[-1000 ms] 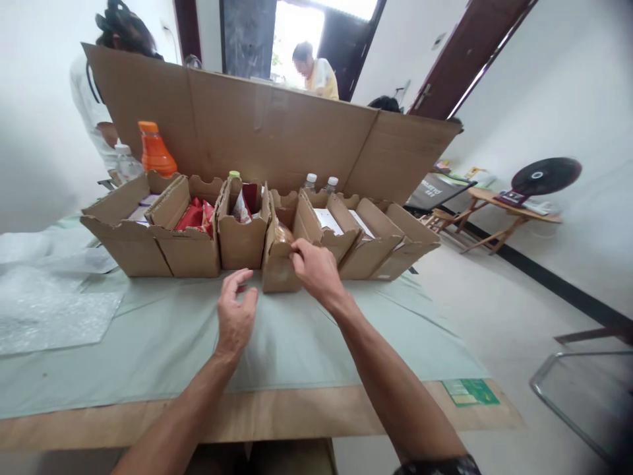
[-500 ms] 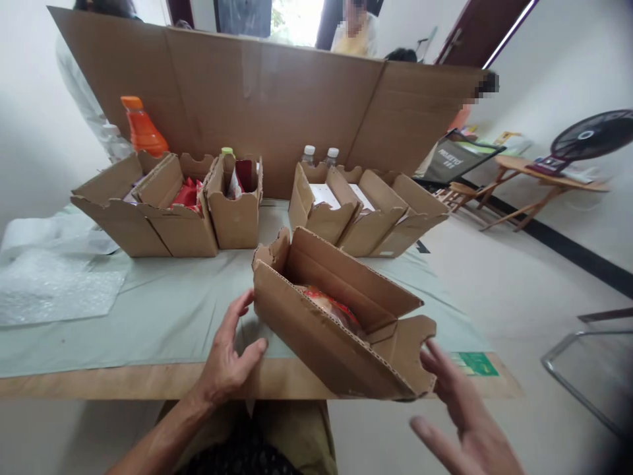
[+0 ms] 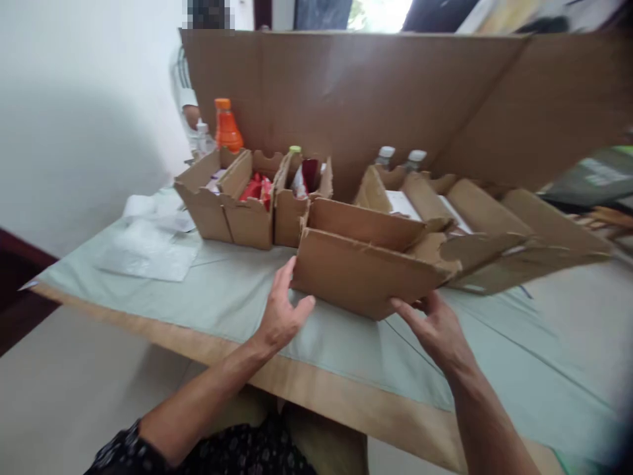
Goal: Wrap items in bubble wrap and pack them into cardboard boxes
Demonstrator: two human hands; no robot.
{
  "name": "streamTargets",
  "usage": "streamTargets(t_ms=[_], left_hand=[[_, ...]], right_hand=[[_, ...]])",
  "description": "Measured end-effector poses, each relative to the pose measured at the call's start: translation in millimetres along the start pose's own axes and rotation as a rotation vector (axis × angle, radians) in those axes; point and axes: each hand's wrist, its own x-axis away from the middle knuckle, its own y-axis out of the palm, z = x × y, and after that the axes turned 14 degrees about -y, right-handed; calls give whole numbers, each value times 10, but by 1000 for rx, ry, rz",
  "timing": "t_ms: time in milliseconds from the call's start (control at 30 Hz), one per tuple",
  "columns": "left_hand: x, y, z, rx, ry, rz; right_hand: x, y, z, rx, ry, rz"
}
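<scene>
An open-topped cardboard box [image 3: 361,274] sits slightly aslant over the green tablecloth, its long side facing me. At its left end, the outstretched fingers of my left hand [image 3: 281,310] touch the corner, with the thumb held apart. My right hand [image 3: 438,333] grips the lower right end: the thumb lies against the near side and the fingers go behind, partly hidden. The box's contents are out of sight. Just behind stand further cardboard boxes, a left group [image 3: 247,221] with red packets [image 3: 256,188] and a right group [image 3: 494,231] holding white items.
A tall cardboard panel [image 3: 346,99] rises behind the boxes. An orange bottle [image 3: 228,128] and clear white-capped bottles stand before it. Bubble wrap [image 3: 148,251] lies on the left of the cloth. Beyond the panel, a person's sleeve [image 3: 185,82] shows at left.
The box has moved away from me, toward the gap between the rows, and turned more level. My right hand has closed on its end; my left hand has followed. The view has swung left.
</scene>
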Motion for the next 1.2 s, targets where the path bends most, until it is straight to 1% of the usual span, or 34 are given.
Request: streamTargets(t_ms=[67, 133, 200, 233, 300, 367, 400, 433, 500, 567, 600, 667, 733, 800, 833, 900, 967, 1033, 1100, 1200], left_hand=[[-58, -66, -45, -92, -46, -47], [-23, -180, -124, -188, -79, -120], [82, -353, -226, -282, -69, -158], [140, -471, -278, -332, -45, -148], [218, -779, -369, -443, 27, -61], [212, -1171, -421, -580, 88, 104], [177, -1382, -431, -665, 100, 209], [128, -1590, -432, -768, 84, 307], [6, -1955, -419, -996, -32, 464], [-122, -2206, -410, -1164, -174, 529], [-181, -2283, -410, -1208, -224, 534], [-277, -2348, -410, -1232, -264, 526], [-321, -2320, -390, -1223, -258, 520], [-282, -2211, -333, -1204, -226, 499], [-230, -2127, -292, -1188, -199, 475], [-74, -1896, -199, -1150, -133, 400], [110, -1587, -111, -1085, -38, 303], [274, -1217, -38, -975, 101, 192], [407, -819, 23, -854, 229, 70], [580, -280, 121, -728, 319, -163]], right_hand=[[-15, 163, 105, 17, 44, -5], [57, 289, 208, 58, 92, -34], [146, 357, 298, 126, 133, -37], [180, 373, 330, 160, 146, -18], [216, 388, 366, 211, 162, 32], [215, 393, 372, 234, 178, 53], [209, 395, 371, 245, 188, 48], [202, 398, 370, 254, 195, 34], [192, 404, 375, 269, 190, 10], [185, 412, 386, 277, 156, 6], [181, 417, 391, 275, 138, 5], [165, 426, 390, 266, 111, 7], [137, 423, 375, 252, 97, 13], [104, 386, 355, 238, 93, 25], [92, 351, 345, 223, 99, 14], [96, 254, 325, 184, 139, -27], [158, 150, 293, 146, 204, -27], [286, 89, 235, 105, 250, 46], [454, 98, 148, 47, 238, 102], [698, 201, 10, -55, 155, 48]])
